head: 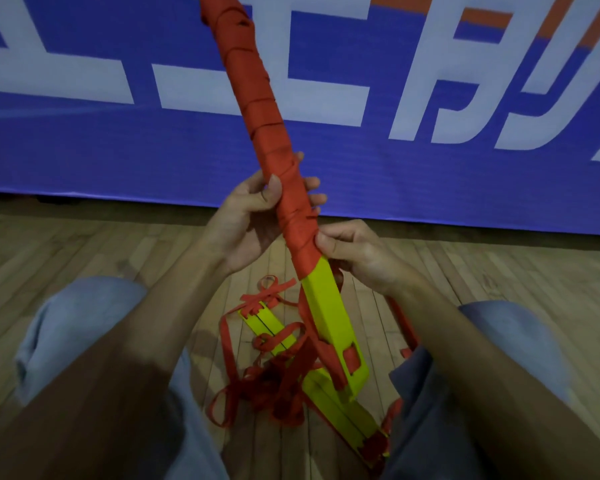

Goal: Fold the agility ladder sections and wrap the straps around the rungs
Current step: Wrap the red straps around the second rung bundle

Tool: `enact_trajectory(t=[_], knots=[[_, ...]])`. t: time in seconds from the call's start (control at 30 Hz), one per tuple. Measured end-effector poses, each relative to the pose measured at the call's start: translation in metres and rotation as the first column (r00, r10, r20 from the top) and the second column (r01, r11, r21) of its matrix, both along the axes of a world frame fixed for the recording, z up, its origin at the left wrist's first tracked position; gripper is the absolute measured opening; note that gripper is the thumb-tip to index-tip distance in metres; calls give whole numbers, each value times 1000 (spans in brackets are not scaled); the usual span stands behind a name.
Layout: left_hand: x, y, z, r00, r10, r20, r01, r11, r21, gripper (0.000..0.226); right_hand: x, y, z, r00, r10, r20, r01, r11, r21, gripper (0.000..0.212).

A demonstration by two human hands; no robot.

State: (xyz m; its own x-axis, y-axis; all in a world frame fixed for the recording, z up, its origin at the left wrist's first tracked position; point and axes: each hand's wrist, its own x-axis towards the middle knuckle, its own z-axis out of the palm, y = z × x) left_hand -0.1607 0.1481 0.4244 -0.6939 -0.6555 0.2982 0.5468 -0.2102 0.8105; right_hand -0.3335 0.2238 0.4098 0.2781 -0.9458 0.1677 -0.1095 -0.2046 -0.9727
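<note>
Rungs: stiff yellow plastic rungs (326, 306) — likely light; left hand (253, 220) grips the wrapped stack.
Strap: limp red webbing strap (267, 116) — tangle-prone; right hand (357, 258) pinches it.

A big blue banner (118, 157) hangs across the far side from left to right, with large white lettering (257, 81) on it and orange patches (482, 19) towards its top right corner. Its lower edge meets a floor of narrow, pale wooden boards (84, 244) that reaches all the way to the near side. The light is dim, and the boards look dull and shadowed.
</note>
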Motion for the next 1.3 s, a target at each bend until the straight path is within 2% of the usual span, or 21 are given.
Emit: enact_trajectory(t=[0.07,0.13,0.2,0.3,0.4,0.47,0.6,0.73,0.8,0.87,0.93,1.03,1.1,1.2,1.3], knots=[[0,-2,-1,997,69,28,-70,997,24,77,0,-2,-2,989,-70,-134,64,997,-47,29],[-1,-3,0,985,155,76,-157,987,25,65,0,-3,-3,948,-190,-254,170,981,-96,30],[-2,-4,0,959,253,132,-256,967,7,48,-2,-4,-5,884,-328,-334,292,944,-155,30],[-6,-4,2,909,370,193,-375,927,-14,42,-1,-4,-5,784,-470,-405,391,881,-266,32],[-10,-8,-4,858,454,241,-474,880,32,40,5,-4,-7,735,-460,-498,332,885,-327,41],[-11,-11,-8,829,494,264,-527,847,68,43,10,-4,-10,717,-426,-552,294,902,-315,38],[-15,-12,-18,762,547,346,-594,804,35,45,15,-8,-23,574,-421,-703,230,906,-355,37],[-19,-9,-20,732,542,413,-560,824,-88,19,17,-8,-28,562,-389,-730,219,921,-322,30],[-18,-9,-16,754,521,401,-527,844,-104,14,15,-6,-26,707,-347,-616,259,938,-231,19],[-16,-9,-12,786,502,362,-507,857,-88,20,10,-3,-21,877,-273,-396,267,961,-71,11],[-13,-8,-9,817,495,296,-503,863,-57,30,5,-1,-17,945,-226,-237,230,973,-10,13],[-10,-5,-2,883,435,178,-440,898,-10,40,-1,-2,-16,991,-120,-61,121,993,9,30],[-9,0,4,939,327,111,-331,943,26,45,-2,-1,-14,999,-11,49,9,999,42,40],[-7,8,6,995,101,9,-102,990,94,53,-3,2,-11,964,139,226,-166,980,108,19],[-6,8,2,996,-39,-74,47,994,100,50,-1,4,-11,929,220,299,-264,958,115,31]])
